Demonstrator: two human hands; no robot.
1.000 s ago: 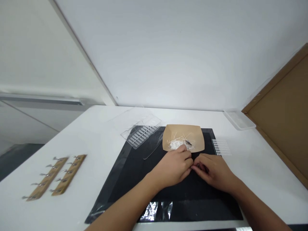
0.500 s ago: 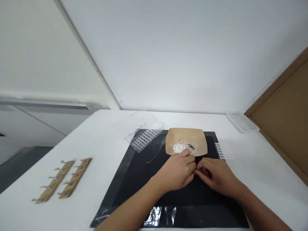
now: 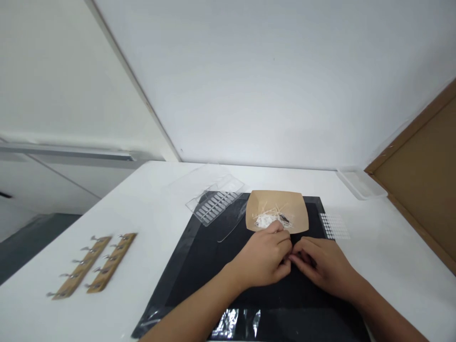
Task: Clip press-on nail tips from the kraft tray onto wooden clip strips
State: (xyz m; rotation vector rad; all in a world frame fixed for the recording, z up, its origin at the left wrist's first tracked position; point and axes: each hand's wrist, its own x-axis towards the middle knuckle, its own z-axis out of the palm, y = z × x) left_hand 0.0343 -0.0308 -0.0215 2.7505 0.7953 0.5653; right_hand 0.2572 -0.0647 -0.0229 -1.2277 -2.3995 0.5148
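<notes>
My left hand (image 3: pixel 263 259) and my right hand (image 3: pixel 320 266) rest together on a black mat (image 3: pixel 206 256), fingertips meeting in a pinch over something too small to make out. Just beyond them sits a brown paper tray (image 3: pixel 295 209) holding white scraps and thin pale sticks. To its left lies a clear plastic tray (image 3: pixel 215 198) with rows of small pale pieces. A clear curved strip (image 3: pixel 231 227) lies on the mat between them.
Two wooden strips with metal hooks (image 3: pixel 92 263) lie on the white table at the left. A sheet of small white dots (image 3: pixel 334 226) lies right of the mat. A clear lid (image 3: pixel 361 183) and a brown board (image 3: pixel 423 180) stand at the right.
Both hands have stayed pinched together on the mat. The view has shifted slightly, so everything sits a little lower and further right.
</notes>
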